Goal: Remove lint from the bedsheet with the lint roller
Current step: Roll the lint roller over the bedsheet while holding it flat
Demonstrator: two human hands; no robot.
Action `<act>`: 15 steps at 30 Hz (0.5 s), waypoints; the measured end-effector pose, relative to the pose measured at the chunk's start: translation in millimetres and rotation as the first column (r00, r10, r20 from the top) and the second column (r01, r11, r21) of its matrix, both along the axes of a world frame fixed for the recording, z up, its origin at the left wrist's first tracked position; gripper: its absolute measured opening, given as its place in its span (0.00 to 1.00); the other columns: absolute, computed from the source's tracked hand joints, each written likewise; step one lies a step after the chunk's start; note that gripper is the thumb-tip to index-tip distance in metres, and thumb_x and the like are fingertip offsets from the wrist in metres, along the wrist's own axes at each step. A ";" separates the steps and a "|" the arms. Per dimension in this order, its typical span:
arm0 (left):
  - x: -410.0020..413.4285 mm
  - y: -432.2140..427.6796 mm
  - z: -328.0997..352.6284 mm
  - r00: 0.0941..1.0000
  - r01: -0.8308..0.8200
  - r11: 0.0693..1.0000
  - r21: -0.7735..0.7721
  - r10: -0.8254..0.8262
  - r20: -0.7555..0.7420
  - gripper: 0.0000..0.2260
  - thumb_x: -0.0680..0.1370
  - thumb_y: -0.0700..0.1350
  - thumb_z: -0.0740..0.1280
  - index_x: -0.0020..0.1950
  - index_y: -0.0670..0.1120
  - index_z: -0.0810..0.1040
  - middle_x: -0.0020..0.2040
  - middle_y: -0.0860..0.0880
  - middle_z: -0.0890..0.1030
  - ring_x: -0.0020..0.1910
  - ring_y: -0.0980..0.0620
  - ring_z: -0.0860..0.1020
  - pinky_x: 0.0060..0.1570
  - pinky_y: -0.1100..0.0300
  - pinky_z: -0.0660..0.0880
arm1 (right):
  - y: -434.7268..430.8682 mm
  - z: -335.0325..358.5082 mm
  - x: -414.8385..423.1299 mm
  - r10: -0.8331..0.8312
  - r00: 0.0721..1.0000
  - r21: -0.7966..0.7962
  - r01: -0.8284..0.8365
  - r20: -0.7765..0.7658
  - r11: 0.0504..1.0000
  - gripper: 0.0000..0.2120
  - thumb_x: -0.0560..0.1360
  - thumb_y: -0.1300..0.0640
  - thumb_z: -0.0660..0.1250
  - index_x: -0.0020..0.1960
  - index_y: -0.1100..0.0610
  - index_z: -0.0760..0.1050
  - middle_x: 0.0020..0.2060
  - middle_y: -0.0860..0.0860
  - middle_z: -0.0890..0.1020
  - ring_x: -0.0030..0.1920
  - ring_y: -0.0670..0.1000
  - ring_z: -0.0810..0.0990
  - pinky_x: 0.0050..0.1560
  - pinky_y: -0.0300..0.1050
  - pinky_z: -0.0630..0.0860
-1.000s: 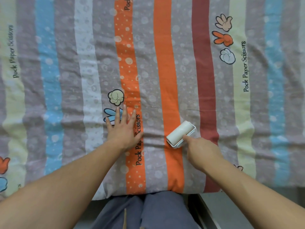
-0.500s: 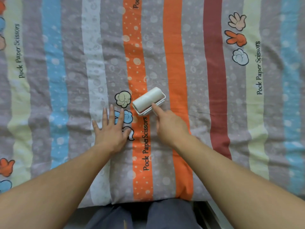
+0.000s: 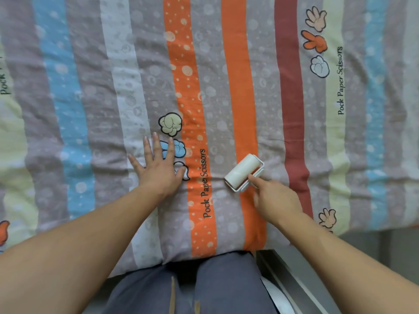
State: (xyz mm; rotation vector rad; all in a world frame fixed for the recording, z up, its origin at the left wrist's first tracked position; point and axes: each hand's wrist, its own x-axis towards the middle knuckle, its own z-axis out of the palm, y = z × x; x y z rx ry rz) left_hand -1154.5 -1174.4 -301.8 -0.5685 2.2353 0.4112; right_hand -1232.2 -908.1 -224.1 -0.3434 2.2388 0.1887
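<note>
A striped bedsheet (image 3: 226,75) with orange, blue, grey and dark red bands fills the view. The white lint roller (image 3: 243,171) lies against it on the plain orange stripe, its roll tilted from lower left to upper right. My right hand (image 3: 275,199) is closed around the roller's handle just below the roll, forefinger stretched along the frame. My left hand (image 3: 159,167) rests flat on the sheet to the left, fingers spread, partly over the blue cartoon hand print.
The bed's near edge (image 3: 204,252) runs across the bottom, with my grey-trousered legs (image 3: 204,286) against it. A grey floor strip and a pale rail (image 3: 294,282) show at the lower right. Cartoon hand prints (image 3: 316,41) and "Pock Paper Scissors" lettering mark the fabric.
My right hand has drawn the roller back toward me and to the right, from beside the beige fist print onto the plain orange stripe. My left hand stays flat on the sheet.
</note>
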 end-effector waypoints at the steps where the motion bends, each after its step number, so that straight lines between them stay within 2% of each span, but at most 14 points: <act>1: 0.2 -1.1 0.8 1.000 0.007 1.000 0.008 -0.007 -0.008 0.36 0.82 0.64 0.52 0.81 0.55 0.33 0.78 0.45 0.24 0.76 0.42 0.24 0.71 0.25 0.38 | 3.7 4.0 0.7 -0.008 1.000 0.025 0.008 0.009 1.000 0.23 0.79 0.49 0.55 0.74 0.37 0.61 0.59 0.53 0.78 0.57 0.56 0.78 0.50 0.50 0.74; 4: 4.5 -8.0 6.0 0.999 0.032 0.999 0.026 -0.031 -0.044 0.35 0.83 0.62 0.54 0.82 0.55 0.37 0.80 0.46 0.28 0.78 0.43 0.27 0.74 0.28 0.40 | 1.8 23.0 -0.9 -0.012 1.000 0.095 0.009 0.026 0.995 0.23 0.78 0.50 0.55 0.72 0.38 0.64 0.60 0.51 0.79 0.57 0.55 0.78 0.49 0.48 0.74; 7: 15.1 -20.5 8.4 0.995 0.054 0.999 0.008 -0.053 -0.088 0.36 0.82 0.61 0.57 0.83 0.53 0.40 0.81 0.46 0.32 0.80 0.45 0.31 0.77 0.35 0.44 | -22.3 47.7 -4.1 -0.008 1.000 0.096 0.009 -0.014 0.995 0.22 0.77 0.51 0.56 0.71 0.39 0.66 0.59 0.51 0.80 0.56 0.56 0.79 0.48 0.48 0.74; 10: 26.2 -36.9 12.2 0.993 0.018 1.000 -0.008 -0.019 -0.116 0.38 0.82 0.61 0.59 0.83 0.52 0.41 0.82 0.45 0.33 0.80 0.45 0.33 0.79 0.41 0.45 | -71.4 59.4 -5.4 0.027 0.997 -0.032 -0.029 -0.074 0.999 0.21 0.77 0.51 0.56 0.69 0.39 0.67 0.56 0.52 0.81 0.54 0.58 0.79 0.45 0.50 0.74; 13: 36.2 -58.1 16.5 0.999 -0.033 0.998 -0.060 0.030 -0.041 0.39 0.81 0.63 0.59 0.83 0.53 0.39 0.81 0.46 0.30 0.80 0.43 0.31 0.77 0.35 0.44 | -137.2 43.1 -12.4 0.019 0.996 -0.183 -0.034 -0.087 0.982 0.23 0.79 0.52 0.55 0.72 0.38 0.64 0.55 0.54 0.81 0.53 0.60 0.79 0.42 0.49 0.71; 15: 43.1 -75.8 18.2 0.996 -0.091 0.993 -0.075 0.091 -0.001 0.42 0.79 0.65 0.60 0.82 0.53 0.38 0.80 0.46 0.29 0.79 0.42 0.31 0.75 0.31 0.46 | -179.7 17.5 -15.6 -0.014 0.999 -0.264 0.000 -0.051 0.965 0.23 0.80 0.53 0.55 0.74 0.40 0.62 0.57 0.56 0.80 0.54 0.61 0.77 0.44 0.50 0.72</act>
